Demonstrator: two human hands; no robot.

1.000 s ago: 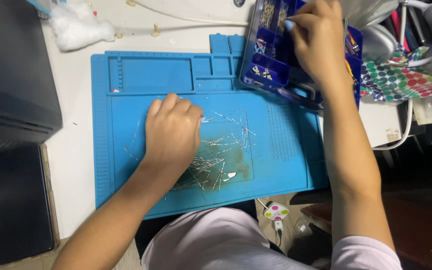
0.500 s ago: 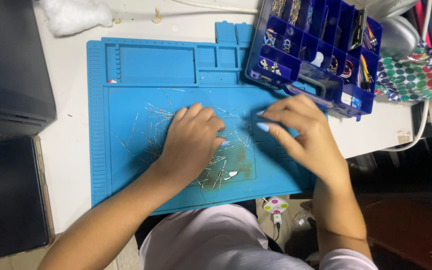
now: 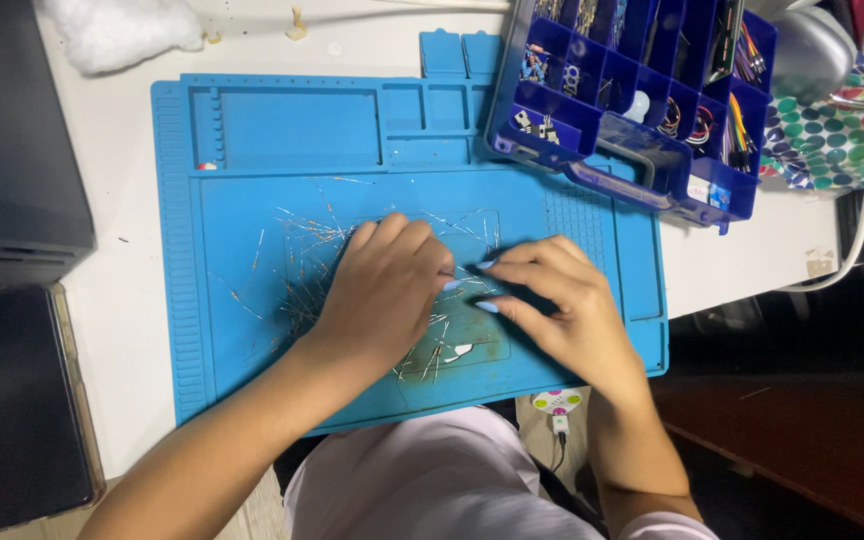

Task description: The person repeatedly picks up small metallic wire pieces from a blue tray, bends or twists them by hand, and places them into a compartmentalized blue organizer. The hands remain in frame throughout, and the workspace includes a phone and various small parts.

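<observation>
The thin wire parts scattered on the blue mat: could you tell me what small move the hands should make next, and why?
Probably pinch one part: the right hand and left hand meet fingertip to fingertip over the wire parts on the blue mat.

bright, even light (sharp focus), soft shadows

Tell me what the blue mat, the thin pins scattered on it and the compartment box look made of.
Blue mat: likely silicone or soft rubber, matte, with moulded ridges and trays. Thin pins by the left hand: apparently metal wire, slim, glinting silver. Compartment box: hard plastic, glossy translucent dark blue, contents showing through its dividers.
</observation>
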